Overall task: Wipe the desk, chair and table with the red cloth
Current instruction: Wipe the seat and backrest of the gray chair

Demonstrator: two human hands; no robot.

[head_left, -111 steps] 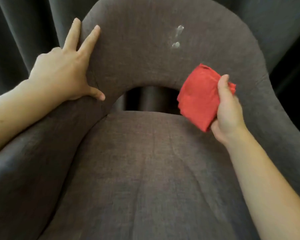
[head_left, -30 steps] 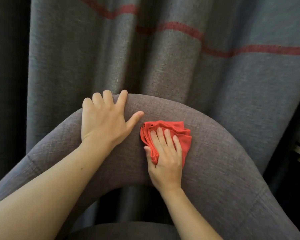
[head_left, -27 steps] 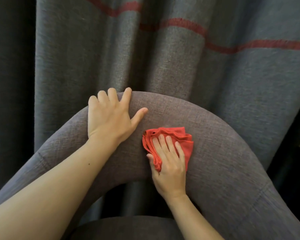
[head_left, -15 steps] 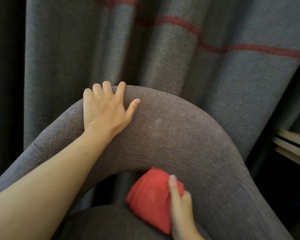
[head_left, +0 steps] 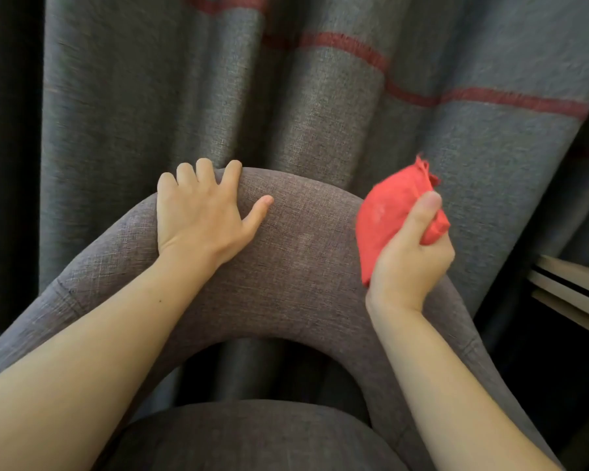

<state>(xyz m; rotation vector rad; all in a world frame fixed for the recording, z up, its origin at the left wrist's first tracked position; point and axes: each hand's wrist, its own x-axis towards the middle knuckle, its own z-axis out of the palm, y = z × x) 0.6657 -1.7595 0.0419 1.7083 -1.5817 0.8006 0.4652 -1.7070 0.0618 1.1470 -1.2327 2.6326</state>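
1. Our left hand (head_left: 203,212) lies flat with fingers spread on the top of the chair (head_left: 303,266) back.
2. Our right hand (head_left: 410,256) pinches the folded red cloth (head_left: 388,215) at the right side of the back.
3. A grey curtain (head_left: 320,113) hangs behind.

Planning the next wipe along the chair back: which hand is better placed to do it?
The right hand. It already has the red cloth in its grip, raised beside the backrest. The left hand lies flat on the backrest's top with nothing in it, apparently steadying the chair.
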